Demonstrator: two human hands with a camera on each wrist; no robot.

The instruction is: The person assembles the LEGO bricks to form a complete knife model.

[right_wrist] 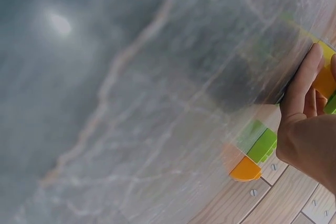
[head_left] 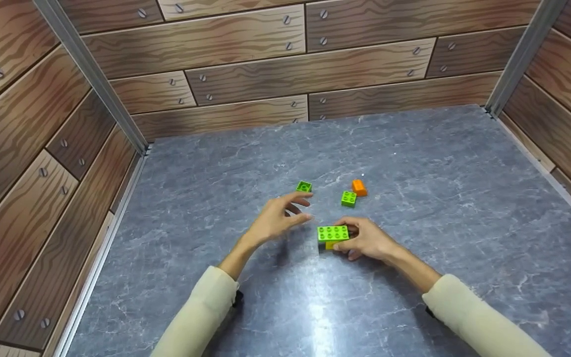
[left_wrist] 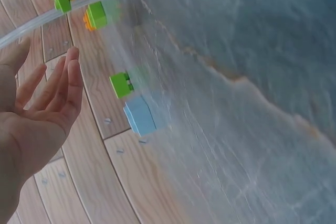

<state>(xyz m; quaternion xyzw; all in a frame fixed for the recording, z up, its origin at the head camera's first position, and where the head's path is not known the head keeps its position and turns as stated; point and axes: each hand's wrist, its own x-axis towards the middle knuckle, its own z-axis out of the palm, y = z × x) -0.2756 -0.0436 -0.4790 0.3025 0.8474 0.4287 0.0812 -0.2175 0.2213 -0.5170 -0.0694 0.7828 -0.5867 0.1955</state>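
My right hand (head_left: 371, 240) grips a yellow toy building brick (head_left: 329, 245) with a long bright-green studded brick (head_left: 332, 231) on top of it. Thumb and fingers wrap the right side of this stack, hiding part of the yellow one. To its left, my left hand (head_left: 276, 217) hovers above the table with fingers spread and nothing in them. Beyond the left fingertips lies a small green brick (head_left: 304, 186), its hollow underside up. In the left wrist view, a light blue block (left_wrist: 140, 115) stands beside a green brick (left_wrist: 121, 84); the head view does not show it.
Past the right hand, a small green brick (head_left: 348, 199) sits studs up next to an orange block (head_left: 359, 188) with a rounded top. The grey marbled table (head_left: 206, 173) is bounded by wood-patterned walls (head_left: 246, 64) at the back and both sides.
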